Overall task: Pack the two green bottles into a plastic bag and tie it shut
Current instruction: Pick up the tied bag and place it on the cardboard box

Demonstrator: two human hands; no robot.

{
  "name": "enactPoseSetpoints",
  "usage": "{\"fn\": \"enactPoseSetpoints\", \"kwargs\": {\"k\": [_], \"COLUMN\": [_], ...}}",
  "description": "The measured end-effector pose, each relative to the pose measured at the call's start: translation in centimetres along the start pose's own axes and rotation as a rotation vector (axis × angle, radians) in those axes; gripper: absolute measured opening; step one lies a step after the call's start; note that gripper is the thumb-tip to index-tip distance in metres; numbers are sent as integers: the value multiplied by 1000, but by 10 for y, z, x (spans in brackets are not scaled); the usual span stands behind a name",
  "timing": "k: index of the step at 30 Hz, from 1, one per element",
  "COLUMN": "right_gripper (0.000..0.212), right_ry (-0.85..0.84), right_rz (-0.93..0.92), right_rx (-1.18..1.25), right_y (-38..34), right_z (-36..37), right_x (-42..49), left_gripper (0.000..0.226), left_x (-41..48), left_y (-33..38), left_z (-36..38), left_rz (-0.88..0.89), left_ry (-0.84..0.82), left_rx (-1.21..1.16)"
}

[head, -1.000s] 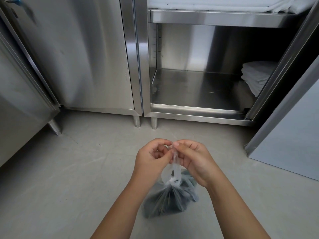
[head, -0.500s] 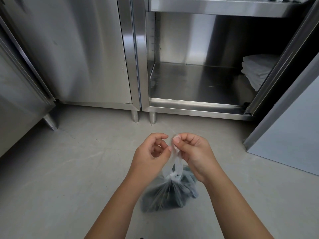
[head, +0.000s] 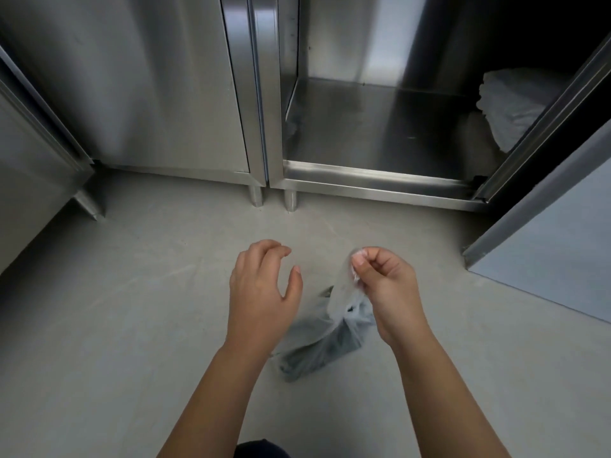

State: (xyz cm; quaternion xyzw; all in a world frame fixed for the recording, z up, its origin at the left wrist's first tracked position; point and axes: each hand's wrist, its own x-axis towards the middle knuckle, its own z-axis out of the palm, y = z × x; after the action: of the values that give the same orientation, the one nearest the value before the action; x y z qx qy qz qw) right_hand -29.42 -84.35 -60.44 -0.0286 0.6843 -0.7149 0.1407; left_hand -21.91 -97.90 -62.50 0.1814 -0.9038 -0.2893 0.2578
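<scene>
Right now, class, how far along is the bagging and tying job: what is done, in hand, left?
Done: dark bottles sit inside the bag, though I cannot count them; a knot shows at its neck. In hand: the right hand pinches the loose end above the knot; the left hand is open, off the bag. Left: probably only tightening.

Plastic bag: translucent, knotted at its neck, tail stretched upward, body slanting down-left.
Bottles: I make out only dark shapes inside.
</scene>
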Motion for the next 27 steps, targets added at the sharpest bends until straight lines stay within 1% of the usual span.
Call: {"fn": "enactPoseSetpoints", "kwargs": {"k": [2, 4, 6, 9, 13, 18, 23, 27], "right_gripper": [23, 22, 23, 23, 25, 26, 28, 28], "right_ry": [16, 0, -36, -94, -130, -110, -139, -180], "right_rz": [67, 151, 221, 259, 260, 246, 217, 169], "right_rx": [-11, -36, -63, -91, -125, -182, -262, -309], "right_y": [-14, -32, -54, -99, -170, -256, -336, -396], "right_z": [4, 9, 15, 21, 24, 20, 10, -2], "right_x": [-2, -8, -18, -35, -52, -75, -107, -134], "left_gripper": [33, 33, 31, 30, 34, 35, 29, 29], "left_x": [4, 9, 12, 18, 28, 45, 62, 69], "left_y": [11, 30, 50, 79, 118, 164, 218, 258], "left_z": [-15, -36, -60, -100, -158, -221, -282, -326], "left_rz": [-19, -49, -42, -55, -116, -111, -30, 30], "left_ry": [-43, -94, -134, -180, -224, -250, -206, -244], "left_rx": [100, 138, 165, 201, 248, 250, 202, 251]}}
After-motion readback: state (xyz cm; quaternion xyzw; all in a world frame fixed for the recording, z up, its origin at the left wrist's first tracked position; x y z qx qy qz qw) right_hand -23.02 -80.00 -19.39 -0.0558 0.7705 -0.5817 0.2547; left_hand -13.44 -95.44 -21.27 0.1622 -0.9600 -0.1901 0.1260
